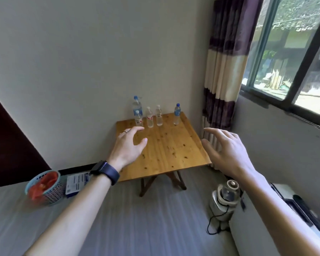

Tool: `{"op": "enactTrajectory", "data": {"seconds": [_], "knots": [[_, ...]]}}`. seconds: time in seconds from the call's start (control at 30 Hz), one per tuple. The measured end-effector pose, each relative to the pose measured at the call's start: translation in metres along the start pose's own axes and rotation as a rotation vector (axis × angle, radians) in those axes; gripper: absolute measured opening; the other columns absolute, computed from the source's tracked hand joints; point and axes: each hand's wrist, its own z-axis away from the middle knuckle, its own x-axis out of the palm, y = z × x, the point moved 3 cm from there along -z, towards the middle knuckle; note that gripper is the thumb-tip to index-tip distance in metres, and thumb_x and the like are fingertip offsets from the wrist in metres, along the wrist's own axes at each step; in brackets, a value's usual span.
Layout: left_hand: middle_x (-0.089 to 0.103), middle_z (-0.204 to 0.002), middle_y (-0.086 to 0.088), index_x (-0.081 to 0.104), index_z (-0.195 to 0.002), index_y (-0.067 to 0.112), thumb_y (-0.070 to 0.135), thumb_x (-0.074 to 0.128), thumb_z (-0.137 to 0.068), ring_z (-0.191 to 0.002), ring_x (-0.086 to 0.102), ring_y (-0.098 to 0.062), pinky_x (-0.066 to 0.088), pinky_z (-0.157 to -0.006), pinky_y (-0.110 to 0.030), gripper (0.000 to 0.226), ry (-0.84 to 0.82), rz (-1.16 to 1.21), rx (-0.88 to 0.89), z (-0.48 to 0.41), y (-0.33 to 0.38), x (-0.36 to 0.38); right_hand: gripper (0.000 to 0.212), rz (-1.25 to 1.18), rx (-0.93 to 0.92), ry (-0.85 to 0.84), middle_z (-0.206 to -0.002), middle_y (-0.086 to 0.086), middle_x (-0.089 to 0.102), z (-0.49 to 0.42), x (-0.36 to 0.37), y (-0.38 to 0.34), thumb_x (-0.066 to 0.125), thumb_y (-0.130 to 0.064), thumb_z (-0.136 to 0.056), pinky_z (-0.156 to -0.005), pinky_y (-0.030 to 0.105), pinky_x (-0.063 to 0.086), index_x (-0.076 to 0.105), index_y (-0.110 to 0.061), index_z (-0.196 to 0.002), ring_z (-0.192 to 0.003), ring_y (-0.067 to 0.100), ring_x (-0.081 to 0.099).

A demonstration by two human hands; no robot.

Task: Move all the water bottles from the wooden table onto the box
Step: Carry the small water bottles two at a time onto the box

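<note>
Several clear water bottles stand upright along the far edge of the small wooden table (166, 150). A tall blue-capped bottle (137, 106) stands at the back left, with a short bottle (139, 120) in front of it. Two white-capped bottles (150, 118) (159, 116) are beside them, and a blue-labelled bottle (177, 114) stands apart to the right. My left hand (128, 145) hovers open over the table's left side, fingertips close to the short bottle. My right hand (227, 150) is open over the table's right edge, holding nothing. I cannot pick out the box for certain.
A blue mesh basket (44, 187) with red contents and a printed packet (77, 183) lie at the left on the grey surface. A blender-like appliance (224, 196) with a cord sits on the floor at right, beside a white object (277, 218). Curtain (224, 71) and window are beyond the table.
</note>
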Motion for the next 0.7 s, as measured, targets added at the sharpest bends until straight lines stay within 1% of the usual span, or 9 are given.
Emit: {"op": "enactTrajectory", "data": {"seconds": [0.13, 0.27, 0.33, 0.43, 0.5, 0.6, 0.7], "knots": [[0.055, -0.141, 0.001, 0.054, -0.136, 0.030, 0.038, 0.061, -0.097, -0.132, 0.049, -0.020, 0.039, -0.100, -0.030, 0.041, 0.021, 0.021, -0.045, -0.073, -0.010, 0.026, 0.044, -0.005, -0.011, -0.029, -0.140, -0.009, 0.057, -0.088, 0.030, 0.030, 0.057, -0.046, -0.096, -0.104, 0.025, 0.029, 0.055, -0.036, -0.138, -0.135, 0.020, 0.039], [0.054, -0.142, 0.003, 0.053, -0.136, 0.032, 0.039, 0.060, -0.097, -0.131, 0.049, -0.018, 0.039, -0.097, -0.027, 0.040, 0.027, 0.047, -0.096, -0.139, -0.037, 0.052, 0.044, 0.000, -0.036, -0.076, -0.139, -0.010, 0.057, -0.166, 0.069, 0.049, 0.056, -0.047, -0.096, -0.105, 0.027, 0.030, 0.054, -0.036, -0.139, -0.136, 0.020, 0.039], [0.054, -0.142, 0.003, 0.053, -0.136, 0.032, 0.039, 0.060, -0.097, -0.131, 0.050, -0.018, 0.040, -0.097, -0.028, 0.040, 0.032, 0.053, -0.104, -0.177, -0.056, 0.066, 0.044, 0.003, -0.037, -0.090, -0.140, -0.010, 0.057, -0.205, 0.092, 0.059, 0.056, -0.046, -0.097, -0.105, 0.027, 0.030, 0.054, -0.035, -0.139, -0.136, 0.020, 0.039], [0.054, -0.142, 0.004, 0.053, -0.136, 0.033, 0.040, 0.060, -0.096, -0.132, 0.049, -0.018, 0.042, -0.101, -0.033, 0.040, 0.035, 0.058, -0.101, -0.239, -0.083, 0.088, 0.044, 0.022, -0.031, -0.103, -0.141, -0.011, 0.055, -0.262, 0.129, 0.073, 0.055, -0.048, -0.097, -0.106, 0.030, 0.031, 0.053, -0.036, -0.140, -0.137, 0.020, 0.038], [0.054, -0.142, 0.006, 0.053, -0.135, 0.034, 0.041, 0.060, -0.096, -0.132, 0.048, -0.017, 0.043, -0.101, -0.034, 0.040, 0.016, 0.086, -0.098, -0.283, -0.102, 0.105, 0.044, 0.030, -0.022, -0.108, -0.141, -0.011, 0.056, -0.300, 0.152, 0.081, 0.055, -0.049, -0.097, -0.107, 0.031, 0.033, 0.053, -0.037, -0.139, -0.137, 0.020, 0.039], [0.057, -0.138, 0.007, 0.054, -0.132, 0.037, 0.043, 0.060, -0.095, -0.130, 0.051, -0.015, 0.042, -0.099, -0.029, 0.038, -0.034, 0.121, -0.082, -0.348, -0.127, 0.129, 0.043, 0.045, 0.020, -0.120, -0.139, -0.008, 0.057, -0.353, 0.182, 0.093, 0.056, -0.047, -0.097, -0.108, 0.032, 0.033, 0.055, -0.036, -0.138, -0.134, 0.024, 0.041], [0.060, -0.133, 0.006, 0.055, -0.133, 0.033, 0.040, 0.061, -0.095, -0.123, 0.055, -0.014, 0.044, -0.094, -0.027, 0.038, -0.068, 0.122, -0.089, -0.409, -0.143, 0.151, 0.042, 0.055, 0.054, -0.124, -0.139, -0.008, 0.058, -0.400, 0.206, 0.104, 0.057, -0.045, -0.097, -0.107, 0.033, 0.034, 0.055, -0.035, -0.138, -0.135, 0.024, 0.041]]}}
